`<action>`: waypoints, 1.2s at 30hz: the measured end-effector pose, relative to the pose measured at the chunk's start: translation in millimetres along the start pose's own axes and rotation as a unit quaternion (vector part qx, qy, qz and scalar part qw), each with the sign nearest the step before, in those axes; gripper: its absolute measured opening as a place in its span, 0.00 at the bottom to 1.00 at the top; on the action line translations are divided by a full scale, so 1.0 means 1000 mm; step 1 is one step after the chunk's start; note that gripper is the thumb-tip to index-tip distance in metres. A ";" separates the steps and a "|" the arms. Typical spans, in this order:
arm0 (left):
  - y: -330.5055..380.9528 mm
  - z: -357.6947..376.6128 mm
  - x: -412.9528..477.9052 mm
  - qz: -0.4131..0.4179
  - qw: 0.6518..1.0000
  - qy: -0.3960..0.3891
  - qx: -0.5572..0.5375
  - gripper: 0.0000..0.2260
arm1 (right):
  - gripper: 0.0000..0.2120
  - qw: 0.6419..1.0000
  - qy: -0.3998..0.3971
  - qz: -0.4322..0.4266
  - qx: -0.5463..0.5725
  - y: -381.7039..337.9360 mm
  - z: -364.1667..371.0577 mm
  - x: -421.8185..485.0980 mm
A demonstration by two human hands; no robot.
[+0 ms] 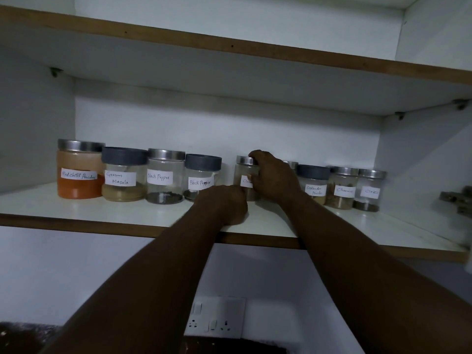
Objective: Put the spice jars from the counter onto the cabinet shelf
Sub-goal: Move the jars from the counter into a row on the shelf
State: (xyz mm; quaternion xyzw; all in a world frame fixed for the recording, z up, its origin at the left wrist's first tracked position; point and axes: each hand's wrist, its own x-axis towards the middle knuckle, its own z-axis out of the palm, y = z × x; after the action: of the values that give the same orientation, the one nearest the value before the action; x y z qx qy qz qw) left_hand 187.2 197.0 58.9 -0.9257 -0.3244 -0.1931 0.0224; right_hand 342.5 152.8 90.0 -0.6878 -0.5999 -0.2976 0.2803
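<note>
A row of labelled spice jars stands on the white cabinet shelf. From the left: red chilli powder, garam masala, two black pepper jars. My right hand grips a small steel-lidded jar in the middle of the row; its label is partly hidden. My left hand rests fisted on the shelf just in front of that jar, touching its base. Right of my hand stand a coriander powder jar, a cinnamon jar and a cloves jar.
An empty upper shelf hangs above. A metal hinge sits at the shelf's right end. Below, a white socket plate is on the wall, with a dark counter edge at the bottom left.
</note>
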 end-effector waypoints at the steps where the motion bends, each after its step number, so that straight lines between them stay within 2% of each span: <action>1: 0.001 -0.001 0.002 0.003 1.000 -0.017 0.009 0.21 | 0.28 1.000 -0.002 0.004 -0.015 0.001 0.001 0.000; 7: 0.006 -0.003 0.017 0.011 0.993 -0.095 0.064 0.25 | 0.33 0.998 -0.009 0.018 -0.053 0.003 0.005 0.002; 12: 0.003 0.000 0.018 0.022 0.995 -0.075 0.061 0.22 | 0.33 0.998 -0.012 0.017 -0.054 0.007 0.006 0.002; 19: 0.003 -0.003 0.018 0.017 0.993 -0.094 0.064 0.22 | 0.31 0.998 0.001 0.029 -0.062 0.009 0.005 0.001; 23: 0.001 -0.001 0.010 0.030 0.997 -0.040 0.053 0.19 | 0.39 0.999 0.008 0.033 -0.022 0.009 0.000 0.000; 27: 0.004 -0.005 -0.007 0.011 0.999 0.037 0.025 0.15 | 0.33 0.997 0.068 0.033 0.007 0.003 -0.009 -0.005; 32: -0.006 -0.011 -0.041 -0.098 0.981 0.166 -0.003 0.08 | 0.25 0.996 0.063 -0.056 0.040 -0.013 -0.014 -0.014; 34: -0.024 -0.017 -0.057 -0.171 0.964 0.200 -0.024 0.08 | 0.26 0.994 0.025 -0.102 0.039 -0.023 -0.013 -0.015; 36: -0.044 -0.024 -0.068 -0.212 0.955 0.207 -0.030 0.09 | 0.31 0.992 -0.020 -0.119 0.048 -0.037 -0.011 -0.014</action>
State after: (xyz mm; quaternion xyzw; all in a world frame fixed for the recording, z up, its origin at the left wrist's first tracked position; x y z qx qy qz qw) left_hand 103.3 187.3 51.6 -0.7759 -0.4951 -0.3905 0.0200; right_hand 303.5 140.3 88.2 -0.6029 -0.6965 -0.2863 0.2634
